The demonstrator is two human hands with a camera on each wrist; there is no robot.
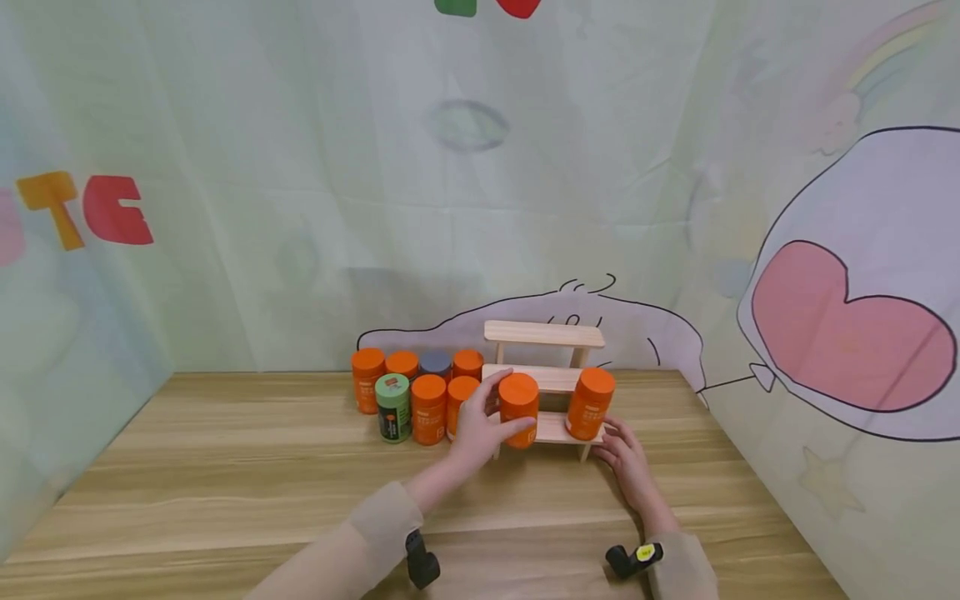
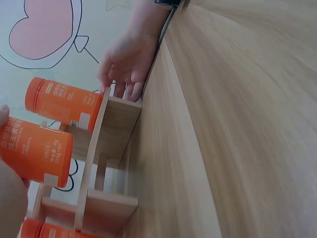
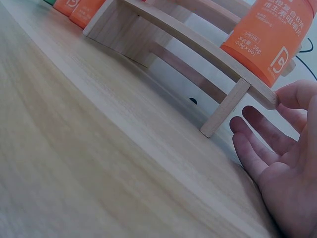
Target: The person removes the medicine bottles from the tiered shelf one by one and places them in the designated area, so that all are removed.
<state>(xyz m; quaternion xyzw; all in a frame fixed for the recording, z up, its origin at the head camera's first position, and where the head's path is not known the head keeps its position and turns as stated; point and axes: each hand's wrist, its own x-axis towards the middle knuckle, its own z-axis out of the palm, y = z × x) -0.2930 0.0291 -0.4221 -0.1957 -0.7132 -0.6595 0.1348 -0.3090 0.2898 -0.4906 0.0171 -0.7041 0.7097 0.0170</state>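
Observation:
My left hand (image 1: 477, 429) grips an orange jar (image 1: 519, 408) around its side, with the thumb across the front. In the left wrist view the held orange jar (image 2: 35, 152) tilts beside the bottom tier of a wooden step rack (image 1: 542, 335). Another orange jar (image 1: 591, 404) stands at the right end of that tier. My right hand (image 1: 628, 467) is at the tier's right end, low by the table. A digit touches the shelf's corner in the right wrist view, while the other fingers of the right hand (image 3: 290, 163) spread loosely beside the rack's leg.
Left of the rack, several orange jars (image 1: 429, 410) stand in two rows with a green jar (image 1: 393, 408) and a blue-grey-lidded jar (image 1: 436, 363). All are on the wooden table (image 1: 247, 467). A printed curtain (image 1: 300, 208) hangs behind and along the sides.

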